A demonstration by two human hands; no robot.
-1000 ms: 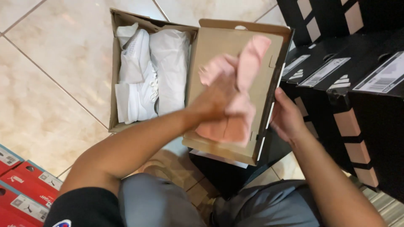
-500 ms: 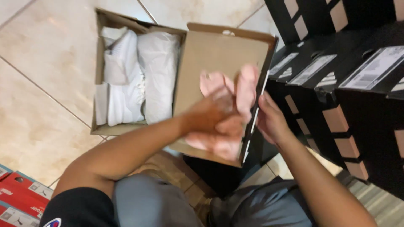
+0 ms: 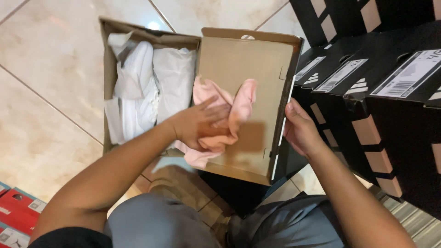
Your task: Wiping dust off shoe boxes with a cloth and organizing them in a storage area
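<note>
Fingers (image 3: 216,110) of left hand (image 3: 197,126) spread flat, pressing pink cloth (image 3: 229,115) against inside of open box lid (image 3: 248,87), centre of frame. Cloth bunched under palm, one end sticking up past fingertips, another hanging below hand toward lid's lower edge. Right hand (image 3: 301,131), right of centre, fingers curled closed around lid's right edge, holding it. Lid is plain brown cardboard, hinged to shoe box (image 3: 106,82) at upper left of frame. Inside box: white shoe (image 3: 135,89) on left side, white wrapping paper (image 3: 172,80) beside it, next to lid. Box sits on beige tiled floor (image 3: 46,69). Stack of black shoe boxes (image 3: 381,92) with white labels fills right side of frame, just beside right hand. Red boxes (image 3: 18,211) at lower left corner. Person's grey shorts (image 3: 156,225) across bottom of frame, both forearms reaching up from there.
</note>
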